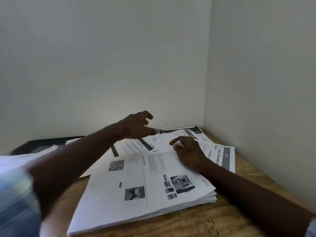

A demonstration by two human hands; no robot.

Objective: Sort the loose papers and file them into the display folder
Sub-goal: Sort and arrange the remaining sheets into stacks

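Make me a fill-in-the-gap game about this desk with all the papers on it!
1. The thick stack of white printed papers lies on a brown ____ table.
2. The right hand rests on the ____.
3. The left hand hovers and holds ____.
4. The printed sheet nearest the right wall reads "Clean ____".

Missing words: wooden; papers; nothing; Glasses.

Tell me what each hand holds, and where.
Nothing is gripped. The left hand hovers empty above the spread sheets; the right hand rests on the far end of the paper stack.
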